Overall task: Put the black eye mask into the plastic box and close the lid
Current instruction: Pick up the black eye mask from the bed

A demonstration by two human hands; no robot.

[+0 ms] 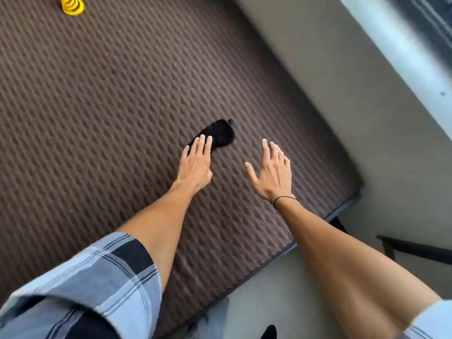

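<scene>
In the head view, your left hand [195,165] lies flat and open just left of the frame's centre, fingers together and stretched forward. Its fingertips [202,138] overlap the near end of the black eye mask [221,133]; whether they press on it or only hover over it is unclear. Nothing is gripped.

The eye mask sits a little above the centre of the frame, lying flat on the brown quilted mat [97,106] that fills most of the picture. A small tab or strap end sticks out at its far tip.

Your right hand [271,172] is right of centre, open with fingers spread and thumb out, empty, and apart from the mask. A thin black band [283,199] circles that wrist.

Your plaid sleeve [97,285] covers the lower left of the frame. In the upper left corner stands a yellow ringed object [71,4], cut off by the top edge and well apart from the mask. Pale grey floor [342,106] borders the mat along the right side.
</scene>
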